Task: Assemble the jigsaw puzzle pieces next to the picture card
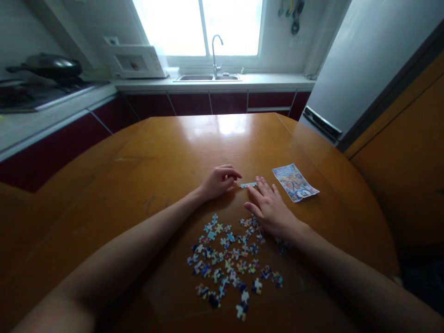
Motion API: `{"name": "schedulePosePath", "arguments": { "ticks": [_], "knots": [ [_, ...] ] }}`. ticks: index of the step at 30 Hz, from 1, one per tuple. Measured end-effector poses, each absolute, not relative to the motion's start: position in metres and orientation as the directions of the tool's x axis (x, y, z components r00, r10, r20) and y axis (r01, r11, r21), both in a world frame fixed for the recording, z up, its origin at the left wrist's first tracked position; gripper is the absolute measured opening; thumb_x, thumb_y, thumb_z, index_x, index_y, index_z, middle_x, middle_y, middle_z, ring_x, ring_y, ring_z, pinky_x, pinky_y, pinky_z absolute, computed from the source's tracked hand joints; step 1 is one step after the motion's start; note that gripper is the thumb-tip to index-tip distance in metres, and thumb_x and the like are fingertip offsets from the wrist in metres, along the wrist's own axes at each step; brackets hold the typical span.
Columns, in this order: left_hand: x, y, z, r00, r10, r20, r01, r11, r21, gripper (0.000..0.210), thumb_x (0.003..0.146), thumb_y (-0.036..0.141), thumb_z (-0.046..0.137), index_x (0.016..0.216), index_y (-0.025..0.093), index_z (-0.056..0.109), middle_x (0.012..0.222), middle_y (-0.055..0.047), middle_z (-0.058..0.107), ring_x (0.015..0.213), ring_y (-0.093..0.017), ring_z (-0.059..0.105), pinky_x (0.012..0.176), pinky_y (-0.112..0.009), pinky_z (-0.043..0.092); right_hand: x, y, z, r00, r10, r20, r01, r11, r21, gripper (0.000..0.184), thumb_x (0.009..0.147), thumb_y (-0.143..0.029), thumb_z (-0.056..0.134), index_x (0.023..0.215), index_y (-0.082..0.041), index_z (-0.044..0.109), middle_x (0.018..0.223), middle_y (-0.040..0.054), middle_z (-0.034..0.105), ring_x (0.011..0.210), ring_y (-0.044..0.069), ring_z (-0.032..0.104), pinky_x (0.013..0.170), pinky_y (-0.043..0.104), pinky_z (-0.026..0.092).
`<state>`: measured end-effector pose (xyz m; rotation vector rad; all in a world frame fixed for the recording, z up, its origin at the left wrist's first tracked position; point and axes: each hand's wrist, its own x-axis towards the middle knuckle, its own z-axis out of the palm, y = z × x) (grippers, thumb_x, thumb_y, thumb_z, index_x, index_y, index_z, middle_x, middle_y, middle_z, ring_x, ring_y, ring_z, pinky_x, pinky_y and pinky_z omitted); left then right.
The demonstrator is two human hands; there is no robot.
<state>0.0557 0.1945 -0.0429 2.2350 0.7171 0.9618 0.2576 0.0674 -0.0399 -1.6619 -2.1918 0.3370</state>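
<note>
A short strip of joined jigsaw pieces (248, 185) lies on the wooden table, pale blue with a straight upper edge. Just left of it is my left hand (219, 181), its fingers loosely bent and apart, with nothing visible in them. My right hand (272, 209) rests palm down with fingers spread; its fingertips are at the strip's right end, partly covering it. Nearer to me, many loose jigsaw pieces (228, 254) are scattered in blue, white, yellow and dark colours. My right hand and forearm hide some of these pieces.
A printed picture sheet (295, 182) lies right of my right hand. The brown table (166, 152) has a rounded edge. Beyond it are a counter with a sink (196, 78), a white microwave (137, 61), a pan (52, 65) on the stove and a fridge (360, 60).
</note>
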Motion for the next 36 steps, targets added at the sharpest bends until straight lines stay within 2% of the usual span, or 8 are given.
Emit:
{"name": "schedulePosePath", "arguments": {
  "ticks": [5, 11, 14, 18, 21, 25, 27, 36],
  "knots": [
    [0.055, 0.195, -0.044, 0.574, 0.688, 0.444, 0.245, -0.661, 0.709, 0.026, 0.081, 0.010, 0.052, 0.089, 0.015, 0.076, 0.078, -0.003, 0.067, 0.066, -0.011, 0.054, 0.060, -0.022, 0.041, 0.268, 0.079, -0.031, -0.101, 0.943, 0.316, 0.792, 0.269, -0.549, 0.052, 0.103, -0.046, 0.033, 0.137, -0.016, 0.058, 0.152, 0.0165, 0.046, 0.145, 0.032, 0.037, 0.118, 0.056, 0.029],
    [0.054, 0.194, -0.035, 0.545, 0.742, 0.391, 0.297, -0.607, 0.737, 0.026, 0.079, 0.010, 0.051, 0.087, 0.013, 0.076, 0.080, -0.005, 0.070, 0.066, -0.011, 0.055, 0.059, -0.022, 0.041, 0.292, 0.096, -0.026, 0.060, 0.872, 0.485, 0.709, 0.305, -0.636, 0.040, 0.101, -0.040, 0.040, 0.114, -0.014, 0.068, 0.120, 0.0170, 0.065, 0.119, 0.029, 0.058, 0.107, 0.048, 0.043],
    [0.055, 0.184, -0.010, 0.618, 0.750, 0.236, 0.386, -0.551, 0.740, 0.020, 0.082, 0.016, 0.057, 0.088, 0.015, 0.076, 0.078, -0.003, 0.072, 0.062, -0.009, 0.053, 0.058, -0.022, 0.039, 0.296, 0.098, -0.025, 0.086, 0.861, 0.502, 0.704, 0.304, -0.641, 0.036, 0.100, -0.038, 0.041, 0.108, -0.016, 0.068, 0.113, 0.0151, 0.066, 0.112, 0.029, 0.059, 0.103, 0.047, 0.044],
    [0.053, 0.153, 0.030, 0.749, 0.662, -0.036, 0.521, -0.553, 0.650, 0.016, 0.083, 0.026, 0.066, 0.089, 0.019, 0.078, 0.073, -0.001, 0.072, 0.062, -0.011, 0.057, 0.059, -0.023, 0.041, 0.295, 0.098, -0.026, 0.073, 0.864, 0.499, 0.696, 0.314, -0.646, 0.033, 0.098, -0.038, 0.043, 0.103, -0.017, 0.068, 0.110, 0.0144, 0.066, 0.109, 0.029, 0.058, 0.100, 0.047, 0.045],
    [0.041, 0.123, 0.041, 0.743, 0.651, -0.154, 0.608, -0.560, 0.563, 0.011, 0.081, 0.027, 0.070, 0.086, 0.022, 0.078, 0.080, -0.001, 0.074, 0.066, -0.013, 0.061, 0.062, -0.024, 0.042, 0.295, 0.099, -0.026, 0.075, 0.865, 0.497, 0.683, 0.319, -0.657, 0.031, 0.098, -0.037, 0.044, 0.100, -0.018, 0.069, 0.108, 0.0138, 0.066, 0.107, 0.029, 0.059, 0.099, 0.046, 0.046],
    [0.013, 0.087, 0.032, 0.642, 0.752, -0.149, 0.745, -0.566, 0.353, 0.006, 0.080, 0.026, 0.072, 0.080, 0.026, 0.079, 0.081, -0.002, 0.072, 0.076, -0.017, 0.062, 0.069, -0.028, 0.042, 0.296, 0.100, -0.025, 0.089, 0.855, 0.511, 0.678, 0.324, -0.660, 0.031, 0.098, -0.037, 0.045, 0.098, -0.017, 0.069, 0.106, 0.0136, 0.065, 0.105, 0.028, 0.059, 0.098, 0.046, 0.045],
    [0.000, 0.073, 0.025, 0.613, 0.776, -0.148, 0.775, -0.554, 0.303, 0.005, 0.080, 0.026, 0.074, 0.079, 0.027, 0.079, 0.083, -0.002, 0.070, 0.082, -0.019, 0.061, 0.070, -0.028, 0.042, 0.296, 0.100, -0.024, 0.087, 0.853, 0.515, 0.678, 0.327, -0.658, 0.032, 0.098, -0.038, 0.045, 0.097, -0.017, 0.069, 0.106, 0.0140, 0.065, 0.105, 0.028, 0.059, 0.098, 0.045, 0.045],
    [-0.008, 0.053, 0.013, 0.576, 0.804, -0.148, 0.793, -0.507, 0.337, 0.009, 0.082, 0.019, 0.070, 0.085, 0.024, 0.076, 0.091, -0.003, 0.067, 0.090, -0.020, 0.060, 0.078, -0.028, 0.045, 0.296, 0.103, -0.031, 0.099, 0.859, 0.502, 0.675, 0.313, -0.668, 0.033, 0.096, -0.039, 0.045, 0.094, -0.017, 0.069, 0.105, 0.0140, 0.065, 0.105, 0.029, 0.059, 0.097, 0.046, 0.045]
  ]
}}
